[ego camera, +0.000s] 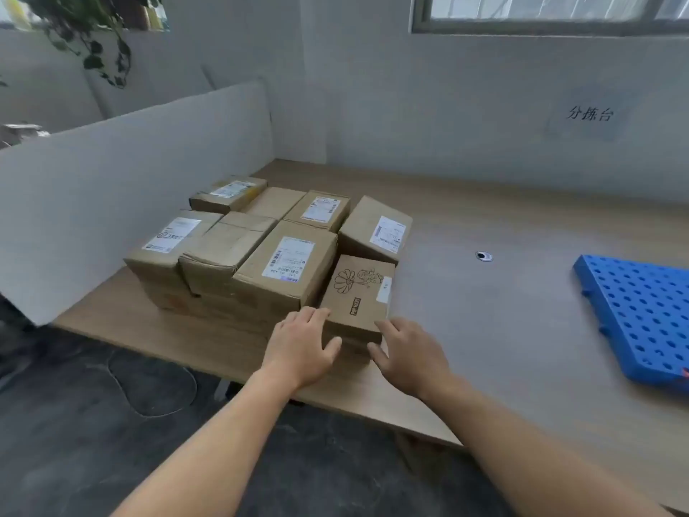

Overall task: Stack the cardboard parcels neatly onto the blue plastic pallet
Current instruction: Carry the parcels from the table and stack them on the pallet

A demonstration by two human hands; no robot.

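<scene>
Grey walls (447,106) are seen behind a pale wooden surface (484,330), with a window (540,11) set high at the right and dark written characters (590,114) marked below it. A trailing green plant (93,42) is hung at the upper left, and a white partition (130,181) is stood along the left edge of the surface. Dark floor (93,423) is shown below the near edge. A cluster of cardboard parcels (261,255) is packed tightly together beside the partition, most of them marked with white shipping labels, and a lower layer is partly visible beneath the front ones. At the front right corner of that cluster a flower-printed parcel (358,292) is placed, touching the large labelled parcel on its left. This parcel is grasped from both sides: the left grip (298,341), a bare hand, is curled round the near left corner, with the fingers laid along the side and the thumb pressed to the front face; the right grip (406,352) is closed on the near right corner, with the fingers set against the side and the thumb tucked at the front. The blue plastic pallet (641,315), perforated with round holes, is laid flat at the far right, well apart from the parcels and cut off by the frame edge. A small metal-rimmed hole (484,256) is set in the surface between pallet and parcels.
</scene>
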